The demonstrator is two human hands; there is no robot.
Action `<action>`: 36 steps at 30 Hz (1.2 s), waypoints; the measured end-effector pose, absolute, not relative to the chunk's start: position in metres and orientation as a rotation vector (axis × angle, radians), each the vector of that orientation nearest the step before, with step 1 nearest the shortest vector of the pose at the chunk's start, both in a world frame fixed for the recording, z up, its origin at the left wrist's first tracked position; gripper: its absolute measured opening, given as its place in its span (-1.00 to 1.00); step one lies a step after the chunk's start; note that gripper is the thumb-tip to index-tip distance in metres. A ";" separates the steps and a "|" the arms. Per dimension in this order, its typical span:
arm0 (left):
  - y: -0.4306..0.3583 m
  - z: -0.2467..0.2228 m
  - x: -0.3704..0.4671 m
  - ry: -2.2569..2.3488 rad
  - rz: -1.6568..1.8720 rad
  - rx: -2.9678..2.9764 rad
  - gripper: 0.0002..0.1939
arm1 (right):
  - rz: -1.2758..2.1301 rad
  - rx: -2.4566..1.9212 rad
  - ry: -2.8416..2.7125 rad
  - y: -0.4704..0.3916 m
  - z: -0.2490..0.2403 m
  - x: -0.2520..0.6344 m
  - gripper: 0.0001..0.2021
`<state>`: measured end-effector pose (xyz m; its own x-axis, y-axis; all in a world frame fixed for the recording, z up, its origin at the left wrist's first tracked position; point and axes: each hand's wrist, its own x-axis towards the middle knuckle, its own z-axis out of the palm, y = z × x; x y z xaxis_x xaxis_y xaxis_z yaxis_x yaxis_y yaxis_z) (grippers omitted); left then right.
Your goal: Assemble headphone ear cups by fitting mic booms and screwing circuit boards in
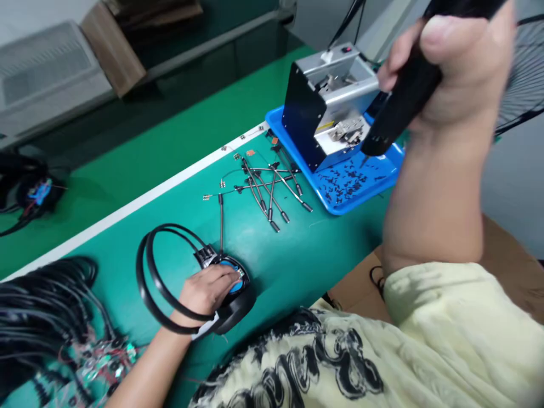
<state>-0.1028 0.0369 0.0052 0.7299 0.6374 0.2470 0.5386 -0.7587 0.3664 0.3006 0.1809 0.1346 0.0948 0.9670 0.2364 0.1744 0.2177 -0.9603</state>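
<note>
My left hand (206,289) is closed over the open ear cup of a black headset (238,309), its fingertips at a small part on the blue disc inside. The headset's double headband arches around that wrist, and a thin microphone boom (221,226) points away from the cup. Raised at the upper right, my right hand (450,73) is wrapped round a black power screwdriver (403,102). The tool's tip points down over a blue tray (335,207) scattered with small black screws. A metal screw feeder machine (306,119) stands in that tray.
Several microphone booms (272,192) with wired boards lie on the green table (170,198). A bundle of black cables (46,306) sits at the lower left, with wires and small boards. Another headset part (38,192) lies at far left. A fan (522,79) stands at right.
</note>
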 end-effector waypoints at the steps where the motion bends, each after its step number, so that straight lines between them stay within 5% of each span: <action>1: 0.036 0.005 -0.103 0.930 0.522 2.664 -0.81 | 0.771 -1.130 -1.327 0.190 0.136 0.304 -0.55; 7: 0.031 -0.002 -0.107 1.024 0.501 2.631 -0.80 | 0.445 -1.198 -1.234 0.217 0.122 0.313 -0.54; 17: 0.038 -0.005 -0.109 0.943 0.527 2.683 -0.80 | 0.400 -1.293 -1.193 0.198 0.092 0.309 -0.43; 24: 0.033 0.008 -0.096 0.905 0.478 2.632 -0.79 | 0.859 -0.974 -1.060 0.127 0.115 0.214 -0.64; 29: 0.032 -0.002 -0.096 0.888 0.610 2.626 -0.84 | 1.417 -0.795 -1.111 0.083 0.098 0.121 -0.51; 36: 0.028 -0.001 -0.097 0.947 0.554 2.633 -0.70 | 1.307 -0.566 -1.207 0.066 0.045 0.081 -0.57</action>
